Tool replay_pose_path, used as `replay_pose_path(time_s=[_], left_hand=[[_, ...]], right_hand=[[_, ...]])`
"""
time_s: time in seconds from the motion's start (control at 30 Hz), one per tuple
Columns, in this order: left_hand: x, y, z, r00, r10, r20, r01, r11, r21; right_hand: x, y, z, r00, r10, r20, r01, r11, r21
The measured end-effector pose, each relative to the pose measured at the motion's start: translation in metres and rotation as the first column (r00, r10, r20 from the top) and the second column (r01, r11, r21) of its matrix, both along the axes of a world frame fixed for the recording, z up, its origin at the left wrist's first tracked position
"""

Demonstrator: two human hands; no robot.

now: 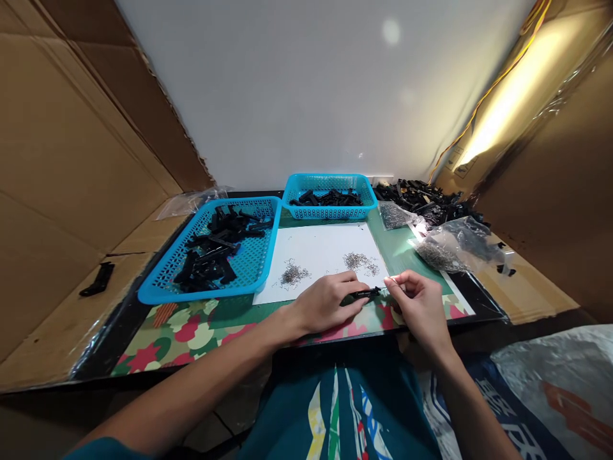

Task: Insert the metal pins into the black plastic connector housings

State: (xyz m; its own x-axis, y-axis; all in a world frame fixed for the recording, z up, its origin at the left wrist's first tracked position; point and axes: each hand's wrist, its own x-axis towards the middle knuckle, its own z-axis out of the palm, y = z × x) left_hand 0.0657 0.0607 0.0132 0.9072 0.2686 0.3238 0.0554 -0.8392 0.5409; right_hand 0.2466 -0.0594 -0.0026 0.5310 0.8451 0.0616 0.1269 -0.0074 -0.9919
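Observation:
My left hand (328, 303) is closed around a slim black plastic part (368, 293), holding it low over the front edge of the table. The part's right end sticks out past my fingers. Thumb and forefinger of my right hand (420, 305) are pinched together just right of that end, on something too small to make out. Beyond my hands, a white sheet (316, 241) bears two heaps of tiny metal pieces: a left heap (294, 274) and a right heap (357, 261).
A large blue basket (262, 284) with black plastic parts stands left, a smaller blue basket (330, 213) behind the sheet. At right lie a pile of black parts (431, 201) and clear bags (443, 249) of small metal pieces. Cardboard walls (71, 140) flank the table.

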Motion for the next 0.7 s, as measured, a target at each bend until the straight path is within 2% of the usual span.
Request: replay_pose_path(time_s=[0.1,0.17,0.27,0.37,0.47,0.57,0.7], left_hand=[[0.000,0.000,0.006,0.997,0.025,0.068,-0.014,0.986,-0.163],[0.001,0.001,0.007,0.993,0.066,0.102,-0.035,0.959,-0.282],[0.003,0.003,0.008,0.978,0.135,0.159,-0.039,0.867,-0.497],[0.006,0.005,0.008,0.954,0.174,0.245,0.034,0.749,-0.662],[0.009,0.008,0.009,0.918,0.248,0.309,0.063,0.679,-0.732],[0.010,0.010,0.010,0.880,0.325,0.348,0.057,0.653,-0.755],[0.007,0.011,0.011,0.870,0.360,0.337,0.043,0.626,-0.779]], right_hand=[[0.000,0.000,0.002,0.989,-0.065,-0.131,0.070,0.997,0.032],[0.000,0.000,0.004,0.983,-0.085,-0.163,0.093,0.995,0.038],[0.001,0.000,0.008,0.985,-0.083,-0.153,0.092,0.994,0.055],[0.002,0.001,0.009,0.988,-0.062,-0.144,0.072,0.995,0.068],[0.001,0.004,0.009,0.994,0.000,-0.110,0.008,0.998,0.065],[-0.003,0.008,0.010,0.996,0.048,-0.078,-0.043,0.997,0.057],[-0.010,0.012,0.016,0.992,-0.002,-0.129,0.017,0.994,0.111]])
